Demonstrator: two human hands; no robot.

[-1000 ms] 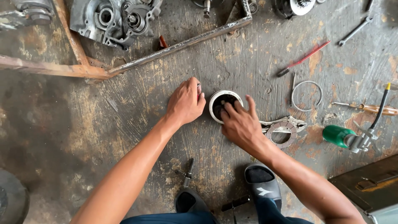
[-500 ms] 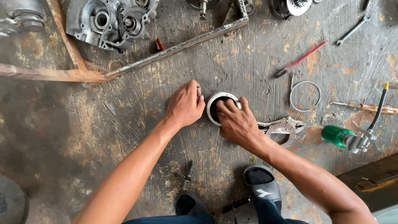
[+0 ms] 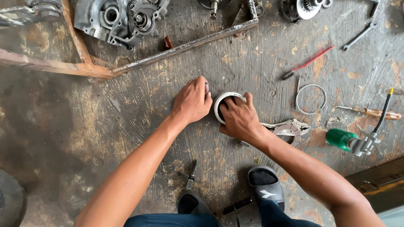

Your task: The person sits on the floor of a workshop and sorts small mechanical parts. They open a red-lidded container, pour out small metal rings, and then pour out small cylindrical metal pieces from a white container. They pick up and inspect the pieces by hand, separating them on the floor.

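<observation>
A short metal cylinder sleeve (image 3: pixel 223 101) with a bright rim stands on the stained concrete floor in the middle of the view. My right hand (image 3: pixel 240 120) lies over its near side with fingers reaching into the bore. Just left of it my left hand (image 3: pixel 192 101) rests palm down on the floor, fingertips against the sleeve's outer wall. Whether the left hand holds a small part is hidden.
Pliers (image 3: pixel 290 126) lie right of my right hand. Farther right are a wire ring (image 3: pixel 310 99), a red-handled tool (image 3: pixel 309 62), a screwdriver (image 3: pixel 370 112) and a green-handled tool (image 3: pixel 349 141). An engine case (image 3: pixel 120 19) and a rusty frame (image 3: pixel 185 44) lie beyond. My sandalled feet (image 3: pixel 265 185) are below.
My right hand has slid farther over the sleeve, covering more of its opening. The left hand has hardly moved.
</observation>
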